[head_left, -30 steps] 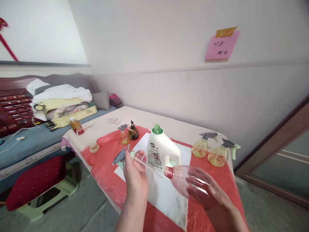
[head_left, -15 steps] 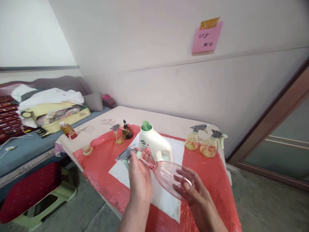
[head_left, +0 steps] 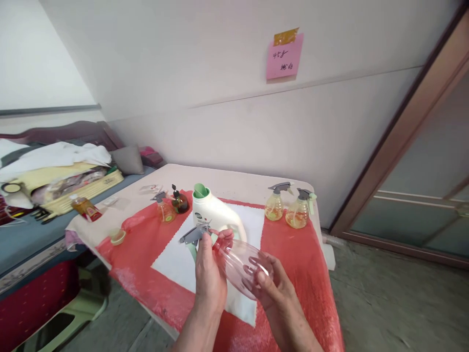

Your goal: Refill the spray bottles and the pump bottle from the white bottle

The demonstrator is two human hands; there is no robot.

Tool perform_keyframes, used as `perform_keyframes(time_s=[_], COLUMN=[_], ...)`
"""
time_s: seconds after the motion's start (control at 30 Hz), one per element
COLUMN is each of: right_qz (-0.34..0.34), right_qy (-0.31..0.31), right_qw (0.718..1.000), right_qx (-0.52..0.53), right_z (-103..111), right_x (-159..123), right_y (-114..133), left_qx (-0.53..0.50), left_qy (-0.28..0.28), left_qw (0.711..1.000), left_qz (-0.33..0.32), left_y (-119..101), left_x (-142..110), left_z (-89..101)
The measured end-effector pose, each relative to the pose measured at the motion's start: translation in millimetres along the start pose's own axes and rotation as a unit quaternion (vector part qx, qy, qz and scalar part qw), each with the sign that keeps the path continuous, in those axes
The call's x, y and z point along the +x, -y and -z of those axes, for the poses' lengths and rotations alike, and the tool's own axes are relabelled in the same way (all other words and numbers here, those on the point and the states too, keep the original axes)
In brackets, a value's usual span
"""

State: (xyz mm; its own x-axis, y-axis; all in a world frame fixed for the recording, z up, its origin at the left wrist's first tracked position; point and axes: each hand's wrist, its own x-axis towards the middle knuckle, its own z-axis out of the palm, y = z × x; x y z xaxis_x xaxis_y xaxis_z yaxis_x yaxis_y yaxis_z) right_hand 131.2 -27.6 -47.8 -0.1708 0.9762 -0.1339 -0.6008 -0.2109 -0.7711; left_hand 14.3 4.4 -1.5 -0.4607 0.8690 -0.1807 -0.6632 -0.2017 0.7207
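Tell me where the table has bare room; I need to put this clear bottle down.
Free: the red cover below the two yellow spray bottles, and the white cloth left of the left hand. Crowded: around the detergent jug, small sprayer and dark bottle.

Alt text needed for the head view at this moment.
The left hand holds a grey spray trigger head at the neck of a clear pink bottle gripped by the right hand, above a red-covered table with a white jug.
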Motion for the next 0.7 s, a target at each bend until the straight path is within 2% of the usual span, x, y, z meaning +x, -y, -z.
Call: perform_keyframes(time_s=[0.13,0.17,0.23,0.3,0.33,0.4,0.47,0.53,0.6,0.67,0.7], right_qz=[0.033,0.019,-0.087,-0.224,-0.269,-0.291,-0.243,-0.137,-0.020,0.037,0.024], right_qy=[-0.036,-0.043,-0.035,-0.008,0.008,0.033,0.037,0.040,0.035,0.025,0.026], right_qw=[0.998,0.998,0.996,0.973,0.961,0.954,0.969,0.989,0.988,0.980,0.983], right_qx=[-0.036,-0.038,-0.005,0.052,0.069,0.065,0.025,-0.047,-0.146,-0.196,-0.182], right_z=[-3.2,-4.5,-5.8,-4.8,-3.5,-0.5,2.0,3.3,3.5,3.4,3.3], right_x=[-4.9,-5.8,-6.0,-4.1,-2.7,-0.2,0.7,-0.6,-3.5,-6.1,-6.7], right_y=[1.9,1.9,1.9,2.3,2.4,1.9,-0.7,-5.1,-9.3,-10.7,-10.2], left_qx=[0.037,0.046,0.071,0.105,0.120,0.132,0.121,0.102,0.087,0.076,0.071], left_qy=[-0.006,-0.005,0.012,0.033,0.038,0.026,-0.009,-0.057,-0.080,-0.060,-0.037], left_qw=[0.999,0.999,0.997,0.994,0.992,0.990,0.991,0.992,0.992,0.995,0.997], left_qz=[0.009,0.006,-0.002,-0.012,-0.020,-0.037,-0.047,-0.052,-0.040,-0.017,-0.004], left_y=[-2.6,-2.6,-1.8,-0.8,-0.6,-1.8,-5.1,-9.4,-13.3,-15.8,-16.6], left_x=[2.2,2.6,2.5,1.5,0.9,0.8,2.7,6.2,9.6,11.4,11.6], left_z=[0.6,1.2,3.0,4.8,5.7,6.9,7.8,8.6,9.2,9.6,9.7])
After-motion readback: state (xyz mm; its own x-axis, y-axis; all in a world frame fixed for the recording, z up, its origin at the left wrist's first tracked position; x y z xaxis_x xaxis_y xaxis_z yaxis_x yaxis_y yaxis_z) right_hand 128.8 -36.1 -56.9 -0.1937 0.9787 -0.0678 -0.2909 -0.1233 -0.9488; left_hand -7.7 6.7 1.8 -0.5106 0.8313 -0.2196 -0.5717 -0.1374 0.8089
